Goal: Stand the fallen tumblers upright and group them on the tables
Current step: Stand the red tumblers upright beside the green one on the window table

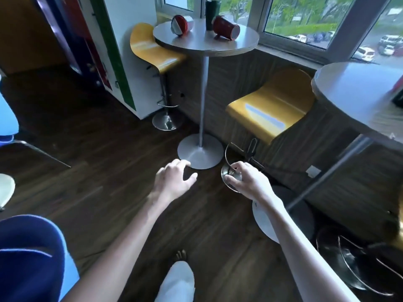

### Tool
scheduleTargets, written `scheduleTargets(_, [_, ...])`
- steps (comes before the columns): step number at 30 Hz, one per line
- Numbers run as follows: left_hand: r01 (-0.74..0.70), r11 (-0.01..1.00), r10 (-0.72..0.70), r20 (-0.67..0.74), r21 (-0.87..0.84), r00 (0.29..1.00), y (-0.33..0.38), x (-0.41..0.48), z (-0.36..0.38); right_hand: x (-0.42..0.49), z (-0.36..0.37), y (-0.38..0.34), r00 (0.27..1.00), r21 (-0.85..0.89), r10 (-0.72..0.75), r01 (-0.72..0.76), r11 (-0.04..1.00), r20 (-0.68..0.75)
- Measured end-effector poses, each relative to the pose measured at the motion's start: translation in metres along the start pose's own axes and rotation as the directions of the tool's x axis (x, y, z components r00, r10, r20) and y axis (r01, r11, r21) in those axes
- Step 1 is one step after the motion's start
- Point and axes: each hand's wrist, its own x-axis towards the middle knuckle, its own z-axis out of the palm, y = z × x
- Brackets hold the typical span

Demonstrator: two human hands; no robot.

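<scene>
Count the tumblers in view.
3, all on the far table: red-and-white tumbler lying left, green tumbler upright behind, red tumbler lying right. Others may be hidden.

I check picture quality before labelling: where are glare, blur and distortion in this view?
Head view: window daylight puts bright glare on the glossy yellow stool seat; the near round grey table at right is blurred; the wide lens tilts the window frame; the right fallen red tumbler looks fairly sharp.

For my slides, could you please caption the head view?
The empty left hand and right hand reach toward a table with two fallen red tumblers and an upright green tumbler.
</scene>
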Motion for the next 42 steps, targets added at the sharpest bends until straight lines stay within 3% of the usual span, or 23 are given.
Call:
scheduleTargets(17, [-0.097, 0.995, 0.096, -0.093, -0.013, 0.991, -0.037, 0.350, -0.019, 0.335, -0.070, -0.028, 0.990, 0.039, -0.026, 0.032, 0.999, -0.142])
scheduleTargets(25, [-0.067, 0.996, 0.042, -0.324, -0.067, 0.945, -0.045, 0.483, -0.046, 0.480, -0.121, -0.062, 0.935, 0.112, -0.190, 0.232, 0.966, -0.299])
scheduleTargets(33, [-0.041, 0.990, -0.020, -0.425, -0.134, 0.905, -0.037, 0.605, -0.067, 0.634, -0.185, -0.069, 0.837, 0.082, -0.341, 0.412, 0.908, -0.428])
scheduleTargets(38, [-0.065, 0.938, -0.034, -0.279, -0.339, 0.960, -0.009, 0.687, -0.051, 0.702, -0.223, -0.037, 0.869, 0.038, -0.243, 0.286, 0.957, -0.432])
scheduleTargets(42, [0.060, 0.867, -0.108, -0.069, -0.495, 0.992, 0.014, 0.754, -0.034, 0.749, -0.243, -0.013, 0.940, 0.042, -0.113, 0.133, 0.990, -0.323])
